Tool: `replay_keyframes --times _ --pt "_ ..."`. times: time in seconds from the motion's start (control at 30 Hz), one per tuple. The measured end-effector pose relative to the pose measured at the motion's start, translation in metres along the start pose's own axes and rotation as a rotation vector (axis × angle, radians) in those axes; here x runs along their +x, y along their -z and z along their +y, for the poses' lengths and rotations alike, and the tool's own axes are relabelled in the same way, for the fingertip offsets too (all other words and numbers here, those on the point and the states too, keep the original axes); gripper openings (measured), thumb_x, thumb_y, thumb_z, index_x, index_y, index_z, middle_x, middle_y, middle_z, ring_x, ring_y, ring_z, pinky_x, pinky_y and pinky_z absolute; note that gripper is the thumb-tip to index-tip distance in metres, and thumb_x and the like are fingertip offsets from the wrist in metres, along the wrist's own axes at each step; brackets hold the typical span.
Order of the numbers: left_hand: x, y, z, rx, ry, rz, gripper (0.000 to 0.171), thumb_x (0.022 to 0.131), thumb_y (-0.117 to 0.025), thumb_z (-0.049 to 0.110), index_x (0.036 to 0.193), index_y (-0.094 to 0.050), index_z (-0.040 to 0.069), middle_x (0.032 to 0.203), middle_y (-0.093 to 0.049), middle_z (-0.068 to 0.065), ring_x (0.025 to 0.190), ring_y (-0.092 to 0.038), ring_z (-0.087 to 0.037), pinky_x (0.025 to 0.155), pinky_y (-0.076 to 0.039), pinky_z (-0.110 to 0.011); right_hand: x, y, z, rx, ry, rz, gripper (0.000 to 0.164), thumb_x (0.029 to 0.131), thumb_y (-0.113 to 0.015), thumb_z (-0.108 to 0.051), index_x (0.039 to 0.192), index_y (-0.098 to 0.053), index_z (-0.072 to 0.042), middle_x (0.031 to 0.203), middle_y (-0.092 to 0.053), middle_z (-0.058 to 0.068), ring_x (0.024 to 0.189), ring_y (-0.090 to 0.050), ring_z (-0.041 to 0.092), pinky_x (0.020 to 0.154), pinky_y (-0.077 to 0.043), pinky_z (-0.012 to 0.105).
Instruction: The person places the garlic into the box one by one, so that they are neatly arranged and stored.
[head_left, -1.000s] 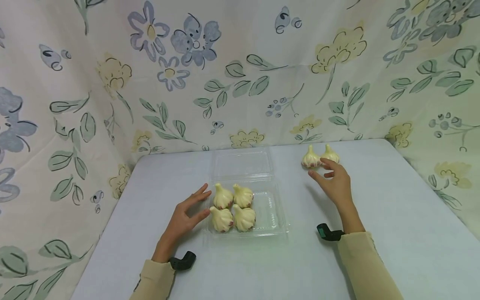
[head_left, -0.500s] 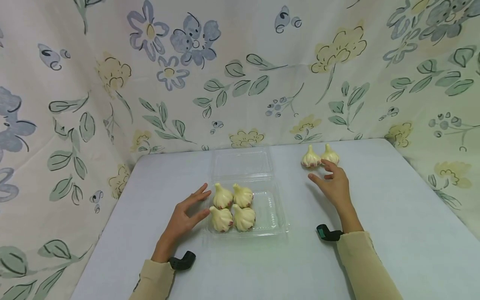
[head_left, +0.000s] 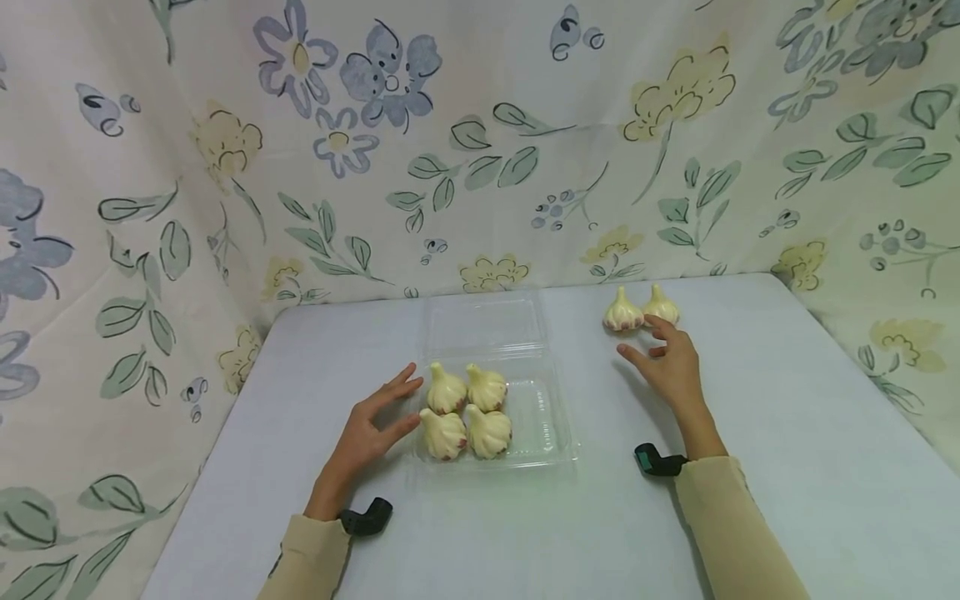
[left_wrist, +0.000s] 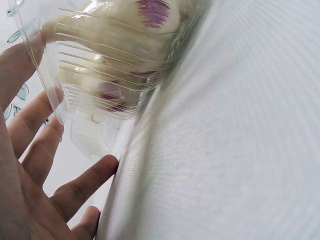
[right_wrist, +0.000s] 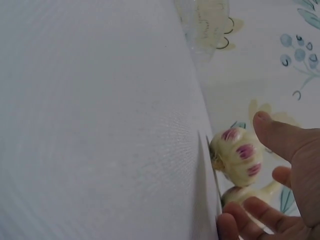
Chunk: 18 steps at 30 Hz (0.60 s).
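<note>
A clear plastic clamshell box (head_left: 540, 417) lies with its lid folded back on the table. Several garlic bulbs (head_left: 489, 432) fill the left part of its tray in two rows. My left hand (head_left: 369, 429) is at the tray's left side, fingers spread; in the left wrist view its fingertips (left_wrist: 56, 97) are right at the clear rim. Two more garlic bulbs (head_left: 622, 310) stand side by side at the back right. Just in front of them is my right hand (head_left: 671, 367), thumb and fingers apart with nothing between them. Purple patches mark the nearer bulb (right_wrist: 237, 155) in the right wrist view.
A white cloth covers the table (head_left: 495, 533). Behind and to the left hangs a flower-printed curtain (head_left: 480, 150). The box's open lid (head_left: 483, 325) lies toward the back edge. Each wrist carries a small black camera (head_left: 366, 518).
Both hands and all the garlic bulbs stay in nearly the same places. The head view has shifted very slightly.
</note>
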<state>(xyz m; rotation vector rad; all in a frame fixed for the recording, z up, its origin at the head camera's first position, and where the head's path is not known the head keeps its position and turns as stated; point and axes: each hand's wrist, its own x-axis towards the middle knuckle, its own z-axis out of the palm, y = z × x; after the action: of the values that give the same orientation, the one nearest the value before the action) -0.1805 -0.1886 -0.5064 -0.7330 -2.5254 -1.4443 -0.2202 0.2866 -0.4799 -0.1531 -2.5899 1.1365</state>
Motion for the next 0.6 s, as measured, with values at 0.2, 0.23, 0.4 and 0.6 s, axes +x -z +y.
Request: replay_keyframes --times 0.2,0.23,0.4,0.6 --pt "0.000 0.000 0.001 -0.005 0.002 0.002 0.054 0.092 -0.074 0.011 0.143 -0.060 0.019 0.162 -0.042 -0.003 0.152 -0.038 -0.021 0.117 -0.025 -0.013 0.005 -0.001 -0.001 0.019 0.003 0.025 0.069 0.090 -0.079 -0.030 0.148 -0.050 -0.005 0.128 -0.057 0.032 0.096 -0.066 0.042 0.075 -0.048 0.031" --pt "0.000 0.001 0.001 -0.004 0.006 0.002 0.054 0.092 -0.074 0.011 0.143 -0.060 0.019 0.162 -0.042 -0.003 0.152 -0.038 -0.021 0.117 -0.024 -0.013 0.007 -0.001 0.000 0.025 0.005 0.030 0.069 0.090 -0.079 -0.029 0.148 -0.050 -0.005 0.128 -0.058 0.031 0.095 -0.066 0.042 0.075 -0.048 0.031" --pt "0.000 0.001 0.003 -0.004 0.007 0.004 0.054 0.092 -0.074 0.011 0.144 -0.060 0.019 0.162 -0.042 -0.002 0.152 -0.037 -0.020 0.118 -0.023 -0.013 0.016 -0.004 0.003 0.059 0.005 0.031 0.068 0.090 -0.079 -0.027 0.147 -0.050 -0.003 0.132 -0.059 0.032 0.106 -0.064 0.045 0.086 -0.053 0.047" --pt "0.000 0.000 0.001 -0.008 -0.008 0.005 0.054 0.091 -0.075 0.010 0.143 -0.061 0.018 0.162 -0.043 -0.004 0.152 -0.038 -0.020 0.118 -0.023 -0.014 0.023 -0.007 0.002 0.061 -0.009 0.019 0.069 0.090 -0.079 -0.029 0.147 -0.049 -0.003 0.130 -0.062 0.032 0.113 -0.062 0.046 0.090 -0.051 0.053"
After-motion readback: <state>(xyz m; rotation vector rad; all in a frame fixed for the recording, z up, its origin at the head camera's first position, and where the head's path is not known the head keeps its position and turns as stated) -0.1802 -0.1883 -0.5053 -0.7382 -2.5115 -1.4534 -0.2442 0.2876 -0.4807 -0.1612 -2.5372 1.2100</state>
